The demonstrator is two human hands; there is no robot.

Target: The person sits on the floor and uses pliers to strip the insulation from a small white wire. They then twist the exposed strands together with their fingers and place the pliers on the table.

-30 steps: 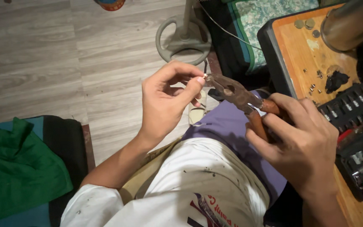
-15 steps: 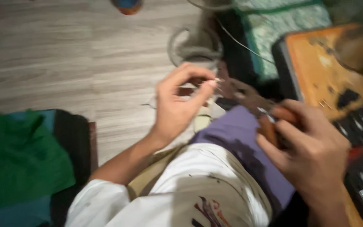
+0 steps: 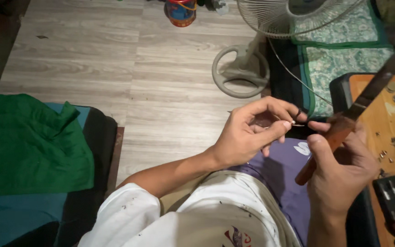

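My left hand (image 3: 248, 137) was pinched shut on a tiny thin metal pin (image 3: 297, 124), thumb and first finger tight at its end. My right hand (image 3: 341, 167) was wrapped around the orange-brown handle of the long pliers (image 3: 344, 126), which pointed up and away to the right. The pin sat in the air above my lap, just beside the right thumb.

I think the pin was very light, stiff and slippery, so easy to drop. The best place to hold it looked like its near end, with fingertips only. The pliers looked heavy and hard, best gripped low on the handle.

A second ago the pliers' metal nose was up against my left fingers. Now it was swung away, and the white floor fan (image 3: 252, 59) and grey wooden floor (image 3: 115, 59) showed more.
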